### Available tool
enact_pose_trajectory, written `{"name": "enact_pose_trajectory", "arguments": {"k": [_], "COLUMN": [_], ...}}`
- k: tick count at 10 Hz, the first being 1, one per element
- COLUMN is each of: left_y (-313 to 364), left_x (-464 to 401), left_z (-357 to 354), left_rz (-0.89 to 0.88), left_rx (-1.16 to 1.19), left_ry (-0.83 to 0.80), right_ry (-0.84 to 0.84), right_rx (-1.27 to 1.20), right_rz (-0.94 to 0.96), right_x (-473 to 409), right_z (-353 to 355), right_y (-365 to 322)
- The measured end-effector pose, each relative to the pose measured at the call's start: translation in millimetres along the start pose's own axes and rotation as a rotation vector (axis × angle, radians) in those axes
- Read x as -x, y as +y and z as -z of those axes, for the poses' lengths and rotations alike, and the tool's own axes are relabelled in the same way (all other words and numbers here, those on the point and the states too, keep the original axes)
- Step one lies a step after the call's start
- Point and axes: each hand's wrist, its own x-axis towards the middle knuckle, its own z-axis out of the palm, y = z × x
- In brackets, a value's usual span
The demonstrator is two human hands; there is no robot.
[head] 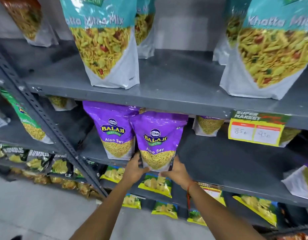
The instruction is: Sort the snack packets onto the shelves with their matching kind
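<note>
A purple Aloo Sev packet [157, 139] stands upright at the front edge of the middle grey shelf [219, 158]. My left hand [135, 168] grips its lower left corner and my right hand [177, 170] grips its lower right corner. Just to its left and a little further back stands a second purple Aloo Sev packet [113, 129], touching or nearly touching the held one. More Aloo Sev packets [209, 126] sit deeper on the same shelf, partly hidden under the shelf above.
The upper shelf [167, 84] carries teal Khatta Mitha Mix packets [104, 40]. A yellow price tag [255, 130] hangs on its front edge. Yellow-green chip packets [156, 185] fill the lower shelves. A slotted grey upright [46, 118] divides the racks; dark packets [37, 160] lie at the left.
</note>
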Motion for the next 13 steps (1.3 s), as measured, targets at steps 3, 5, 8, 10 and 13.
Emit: {"name": "enact_pose_trajectory", "arguments": {"k": [3,5,8,10,13], "left_y": [-8,25,68,70,65], "left_x": [-3,1,0,-10,-8], "left_z": [-26,-75,-147,-155,-155], "left_rz": [-0.053,-0.106,-0.187,-0.178,-0.170], "left_rx": [-0.099,-0.129,-0.128,-0.158,-0.122], "left_ry": [0.138,0.125,0.025,0.030,0.043], "right_ry": [0.054,0.172,0.231,0.221,0.326], "right_rx": [0.149,0.158,0.176,0.146,-0.006], "right_rz": [-0.043,-0.081,-0.140,-0.122,-0.092], "right_x": [-7,11,23,14,26], "right_z": [12,64,139,143,133], "right_y": [8,31,71,85,85]}}
